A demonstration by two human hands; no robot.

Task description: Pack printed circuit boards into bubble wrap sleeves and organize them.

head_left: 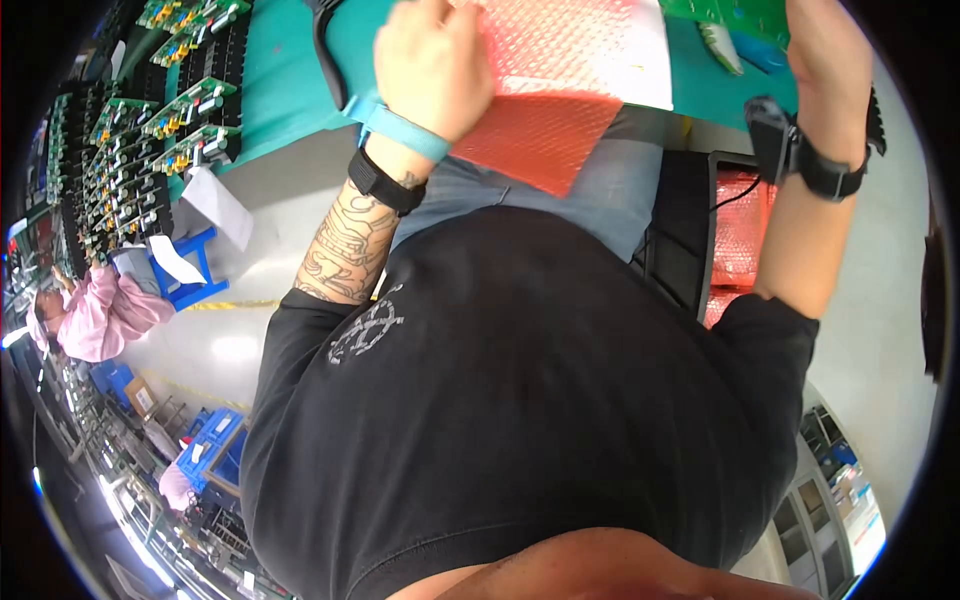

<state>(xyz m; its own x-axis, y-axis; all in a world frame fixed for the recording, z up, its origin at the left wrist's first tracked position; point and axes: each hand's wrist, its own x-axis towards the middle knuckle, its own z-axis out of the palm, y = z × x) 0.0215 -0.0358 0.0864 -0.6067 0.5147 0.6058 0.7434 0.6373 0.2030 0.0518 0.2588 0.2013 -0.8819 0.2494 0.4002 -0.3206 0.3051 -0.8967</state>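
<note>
We see the green worktop (pixel 290 80) carrying a red bubble-wrap bag (pixel 545 110), hanging over its edge. Our left hand (pixel 432 65) is curled, clutching the bag's left side; our right hand (pixel 815 40) is cropped, grip unclear.

A teal tabletop (pixel 290 80) runs across the top of the view. On its left side, black racks (pixel 190 110) hold rows of green circuit boards (pixel 185 100). Below them stands a blue stool (pixel 190 270) with white papers (pixel 215 205) on it. A person in a pink jacket (pixel 100 315) sits at the far left, and blue crates (pixel 215 445) lie lower down.
</note>
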